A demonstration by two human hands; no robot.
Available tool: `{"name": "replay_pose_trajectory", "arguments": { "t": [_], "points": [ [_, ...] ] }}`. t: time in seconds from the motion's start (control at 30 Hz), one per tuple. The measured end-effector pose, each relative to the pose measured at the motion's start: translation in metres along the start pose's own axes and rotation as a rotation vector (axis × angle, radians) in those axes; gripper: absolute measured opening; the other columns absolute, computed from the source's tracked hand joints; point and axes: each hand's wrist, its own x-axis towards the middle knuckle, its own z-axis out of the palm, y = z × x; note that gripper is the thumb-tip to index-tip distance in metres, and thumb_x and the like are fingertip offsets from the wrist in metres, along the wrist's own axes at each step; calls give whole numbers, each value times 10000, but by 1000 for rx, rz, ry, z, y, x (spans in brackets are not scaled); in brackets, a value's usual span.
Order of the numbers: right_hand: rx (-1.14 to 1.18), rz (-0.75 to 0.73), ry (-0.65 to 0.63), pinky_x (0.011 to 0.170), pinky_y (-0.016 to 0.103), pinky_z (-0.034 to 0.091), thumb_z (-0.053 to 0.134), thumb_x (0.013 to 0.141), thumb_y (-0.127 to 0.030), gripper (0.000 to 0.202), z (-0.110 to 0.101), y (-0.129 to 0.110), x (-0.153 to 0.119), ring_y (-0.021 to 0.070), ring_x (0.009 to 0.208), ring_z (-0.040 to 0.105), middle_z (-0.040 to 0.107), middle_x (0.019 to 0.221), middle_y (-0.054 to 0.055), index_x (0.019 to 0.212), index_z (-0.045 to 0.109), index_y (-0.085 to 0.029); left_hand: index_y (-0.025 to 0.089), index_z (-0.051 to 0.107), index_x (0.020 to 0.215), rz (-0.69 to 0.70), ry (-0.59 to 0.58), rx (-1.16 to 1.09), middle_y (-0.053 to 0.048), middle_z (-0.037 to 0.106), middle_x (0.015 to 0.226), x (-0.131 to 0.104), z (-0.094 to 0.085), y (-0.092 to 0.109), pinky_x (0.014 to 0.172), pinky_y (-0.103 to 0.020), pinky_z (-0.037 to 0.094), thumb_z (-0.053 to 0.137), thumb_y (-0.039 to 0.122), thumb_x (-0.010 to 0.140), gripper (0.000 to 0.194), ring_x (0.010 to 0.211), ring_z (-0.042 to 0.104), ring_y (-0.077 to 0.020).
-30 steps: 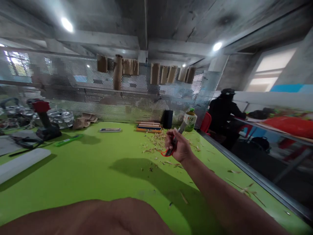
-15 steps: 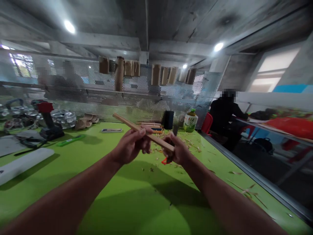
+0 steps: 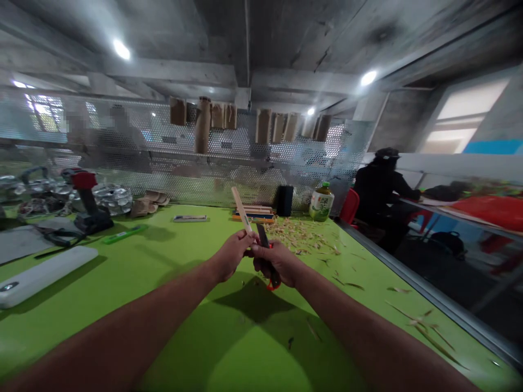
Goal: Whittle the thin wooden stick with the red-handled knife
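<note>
My left hand [image 3: 233,252] is closed around the lower part of a pale bamboo strip [image 3: 241,208], which tilts up and away to the left. Beside it, my right hand [image 3: 281,262] grips a knife [image 3: 262,234] with a dark, broad blade pointing up. A red loop [image 3: 273,285] shows at the lower end of the knife's handle. The hands meet above the green table [image 3: 192,321], fingertips close together at the strip's lower end. Whether the blade touches the strip, I cannot tell.
Shavings [image 3: 302,234] lie scattered on the right. A green-capped bottle [image 3: 321,202], a black box [image 3: 285,200] and a tray of sticks [image 3: 253,213] stand at the back. To the left are a cordless drill [image 3: 85,198], a green tool [image 3: 125,234] and a long white case [image 3: 49,276].
The bamboo strip has swung from lying slantwise across both hands to pointing more upright and away. My hands have come closer together, and the right no longer touches the strip's near end as before.
</note>
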Motion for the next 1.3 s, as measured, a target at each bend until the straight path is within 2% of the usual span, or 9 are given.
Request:
{"name": "replay_pose_trajectory", "arguments": {
  "t": [0.17,0.23,0.3,0.4,0.47,0.63,0.9,1.13,1.3],
  "points": [
    [-153,-79,248,340,210,282,553,789,-593,423,-16,-1,9,80,327,355,489,428,-49,703,596,-181,172,486,833,-132,170,-14,27,534,610,1,-6,-2,524,-221,441,441,330,902,177,499,495,-86],
    [-388,-149,412,391,217,295,557,809,-494,323,-24,-1,13,96,378,385,474,442,-48,709,599,-190,179,479,888,-201,159,18,64,473,544,-1,-6,-2,432,-199,364,439,293,886,121,415,411,-77],
    [-775,-200,504,468,223,318,553,813,-361,192,-27,-1,15,122,487,481,564,542,-11,734,619,-200,180,472,907,-232,122,48,82,440,525,-4,-2,-3,391,-192,312,447,288,875,115,384,359,-71],
    [-1301,-167,441,577,239,344,491,827,-241,164,-23,-3,13,165,672,592,681,757,46,832,654,-220,191,452,885,-227,64,35,83,446,550,-7,5,-6,379,-192,311,454,277,858,89,388,364,-67],
    [-1460,-116,377,613,247,356,438,863,-234,221,-17,-5,11,178,716,618,702,823,71,885,658,-226,200,442,884,-220,47,23,87,442,552,-7,7,-8,375,-190,313,457,235,833,64,385,365,-67],
    [-1550,-101,305,658,255,390,399,918,-279,274,-8,-11,11,192,759,650,713,868,99,920,668,-225,206,432,857,-204,21,25,90,420,525,-6,8,-11,362,-190,309,450,178,793,71,363,334,-65],
    [-1569,-53,344,663,248,403,401,915,-232,264,-13,-9,18,184,780,652,710,864,116,926,661,-188,185,463,941,-207,107,98,98,385,521,-10,19,0,361,-188,312,444,165,811,133,353,278,-59],
    [-1524,21,539,702,256,401,369,916,-216,294,-41,-13,18,197,824,652,704,921,102,989,654,-197,201,428,1228,-287,33,90,99,380,513,-27,36,2,359,-195,349,413,166,835,395,370,284,-84],
    [-1550,-27,408,713,256,405,370,923,-253,309,-20,-10,15,196,844,650,707,916,105,977,669,-199,169,492,1016,-227,81,121,98,361,487,-19,30,4,359,-202,352,417,149,806,224,351,259,-76]
  ]
}}
